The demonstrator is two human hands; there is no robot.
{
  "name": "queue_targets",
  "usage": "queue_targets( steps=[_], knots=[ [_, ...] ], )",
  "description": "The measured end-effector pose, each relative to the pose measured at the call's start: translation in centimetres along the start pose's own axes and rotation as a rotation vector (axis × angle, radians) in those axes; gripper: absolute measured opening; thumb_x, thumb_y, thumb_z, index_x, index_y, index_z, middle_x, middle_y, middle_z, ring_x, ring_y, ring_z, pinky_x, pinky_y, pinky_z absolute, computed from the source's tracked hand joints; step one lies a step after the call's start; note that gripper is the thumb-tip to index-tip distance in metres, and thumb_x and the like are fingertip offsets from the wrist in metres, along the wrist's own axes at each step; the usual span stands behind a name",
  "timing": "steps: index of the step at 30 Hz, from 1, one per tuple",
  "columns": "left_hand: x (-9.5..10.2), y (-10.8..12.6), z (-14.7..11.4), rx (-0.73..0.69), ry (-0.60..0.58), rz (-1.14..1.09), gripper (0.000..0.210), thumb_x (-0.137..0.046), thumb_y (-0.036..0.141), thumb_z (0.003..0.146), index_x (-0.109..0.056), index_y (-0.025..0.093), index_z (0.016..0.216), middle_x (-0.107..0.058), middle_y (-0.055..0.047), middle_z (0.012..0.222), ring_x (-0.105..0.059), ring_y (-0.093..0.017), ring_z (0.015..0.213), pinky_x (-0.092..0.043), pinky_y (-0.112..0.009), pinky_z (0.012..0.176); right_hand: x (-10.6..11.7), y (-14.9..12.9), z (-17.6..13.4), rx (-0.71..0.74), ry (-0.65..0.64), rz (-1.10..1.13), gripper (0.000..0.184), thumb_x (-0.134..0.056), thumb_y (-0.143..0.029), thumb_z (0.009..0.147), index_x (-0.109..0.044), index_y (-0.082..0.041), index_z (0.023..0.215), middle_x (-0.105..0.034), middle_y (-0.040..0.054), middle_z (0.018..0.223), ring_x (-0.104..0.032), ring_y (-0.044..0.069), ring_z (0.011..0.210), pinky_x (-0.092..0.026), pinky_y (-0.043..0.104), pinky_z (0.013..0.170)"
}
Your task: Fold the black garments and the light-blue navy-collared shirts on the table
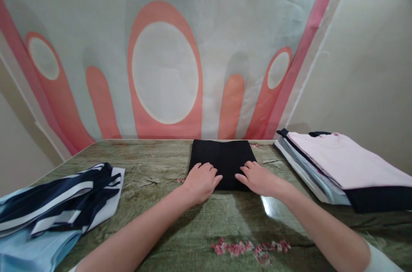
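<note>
A black garment (223,156), folded into a flat rectangle, lies near the far edge of the table. My left hand (201,182) rests on its near left corner, palm down with the fingers stretched over the cloth. On the near right part lies my right hand (256,177), also palm down, fingers loosely extended. Neither hand grips the fabric. What kind of garment it is cannot be made out in its folded form.
To the right stands a stack of folded clothes, a pale pink shirt (350,158) on top. At the left lie a navy striped garment (74,194) and light blue cloth (48,248). The wood-patterned table (154,237) meets a printed backdrop (215,27).
</note>
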State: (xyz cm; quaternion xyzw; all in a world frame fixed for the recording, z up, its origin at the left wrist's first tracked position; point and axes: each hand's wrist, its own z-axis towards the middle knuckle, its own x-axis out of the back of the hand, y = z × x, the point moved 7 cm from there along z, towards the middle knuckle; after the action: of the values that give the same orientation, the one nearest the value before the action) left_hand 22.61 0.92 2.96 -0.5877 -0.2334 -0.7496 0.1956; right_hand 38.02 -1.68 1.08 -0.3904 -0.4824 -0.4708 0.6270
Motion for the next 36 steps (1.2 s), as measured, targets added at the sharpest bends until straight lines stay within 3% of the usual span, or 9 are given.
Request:
queue_targets(
  steps=[4,7,10,14,20,24,29,33,36],
  knots=[
    [-1.2,2.1,-0.5,-0.088,0.021,-0.002,0.04,-0.029,0.039,0.093,-0.048,0.019,0.123,-0.045,-0.01,0.132,-0.037,-0.023,0.124,-0.024,-0.039,0.101,0.5,-1.8,0.1,0.012,-0.047,0.027,0.037,-0.032,-0.029,0.092,-0.066,-0.014,0.089,-0.064,0.0113,0.087,-0.059,0.019,0.084,-0.042,0.033,0.081],
    [-2.5,3.5,-0.8,-0.149,-0.033,-0.018,0.047,-0.031,0.045,0.092,-0.04,0.02,0.131,-0.038,-0.008,0.138,-0.031,-0.024,0.128,-0.02,-0.041,0.104,0.3,-2.0,0.8,0.032,0.048,0.062,0.038,-0.029,-0.022,0.092,-0.054,-0.012,0.117,-0.057,0.0138,0.117,-0.05,0.021,0.11,-0.038,0.037,0.092],
    [-3.1,3.9,-1.0,-0.168,-0.085,-0.029,0.055,-0.034,0.05,0.089,-0.033,0.02,0.135,-0.035,-0.008,0.14,-0.026,-0.026,0.131,-0.017,-0.046,0.104,-1.6,-1.6,1.5,0.123,-0.002,0.159,0.045,-0.027,-0.029,0.092,-0.037,-0.015,0.134,-0.039,0.0101,0.139,-0.03,0.019,0.129,-0.028,0.039,0.103],
    [-3.1,3.8,-1.1,-0.177,-0.139,-0.028,0.058,-0.027,0.056,0.088,-0.031,0.023,0.136,-0.029,-0.007,0.143,-0.021,-0.027,0.132,-0.015,-0.05,0.104,-3.8,1.8,2.4,0.017,-0.087,0.159,0.052,-0.022,-0.045,0.092,-0.03,-0.023,0.138,-0.029,0.004,0.144,-0.019,0.018,0.134,-0.015,0.043,0.108],
    [-2.9,3.8,-1.3,-0.19,-0.158,-0.024,0.063,-0.019,0.062,0.087,-0.025,0.026,0.138,-0.025,-0.006,0.145,-0.019,-0.026,0.133,-0.015,-0.051,0.103,-5.2,7.5,3.3,-0.227,-0.04,0.099,0.059,-0.02,-0.054,0.089,-0.027,-0.024,0.139,-0.022,0.0005,0.147,-0.014,0.02,0.135,-0.01,0.044,0.109],
    [-3.1,3.8,-1.3,-0.189,-0.141,-0.004,0.063,-0.022,0.062,0.087,-0.023,0.027,0.139,-0.024,-0.005,0.146,-0.019,-0.026,0.133,-0.016,-0.05,0.104,-6.1,10.5,3.1,-0.401,0.037,0.125,0.06,-0.023,-0.053,0.089,-0.03,-0.02,0.138,-0.025,0.004,0.146,-0.018,0.022,0.134,-0.016,0.044,0.107],
    [-3.0,3.6,-1.3,-0.206,-0.137,-0.017,0.058,-0.029,0.058,0.088,-0.02,0.031,0.139,-0.024,-0.004,0.146,-0.02,-0.027,0.133,-0.018,-0.052,0.102,-6.3,12.5,2.7,-0.46,0.184,0.214,0.049,-0.029,-0.04,0.09,-0.043,-0.015,0.129,-0.046,0.0109,0.132,-0.038,0.022,0.123,-0.026,0.038,0.102],
    [-2.1,3.1,-1.1,-0.223,-0.168,-0.079,0.049,-0.028,0.055,0.09,-0.031,0.033,0.133,-0.029,-0.003,0.144,-0.023,-0.027,0.131,-0.02,-0.054,0.1,-5.3,12.9,2.5,-0.435,0.318,0.331,0.039,-0.035,-0.033,0.086,-0.054,-0.014,0.114,-0.058,0.0108,0.115,-0.05,0.02,0.109,-0.034,0.033,0.095],
    [-1.1,2.5,-0.8,-0.213,-0.17,-0.141,0.04,-0.025,0.051,0.092,-0.046,0.031,0.121,-0.042,-0.003,0.135,-0.033,-0.024,0.126,-0.024,-0.052,0.1,-4.5,12.8,2.2,-0.449,0.343,0.366,0.035,-0.035,-0.034,0.084,-0.059,-0.014,0.101,-0.062,0.0099,0.103,-0.054,0.02,0.098,-0.037,0.031,0.088]
  ],
)
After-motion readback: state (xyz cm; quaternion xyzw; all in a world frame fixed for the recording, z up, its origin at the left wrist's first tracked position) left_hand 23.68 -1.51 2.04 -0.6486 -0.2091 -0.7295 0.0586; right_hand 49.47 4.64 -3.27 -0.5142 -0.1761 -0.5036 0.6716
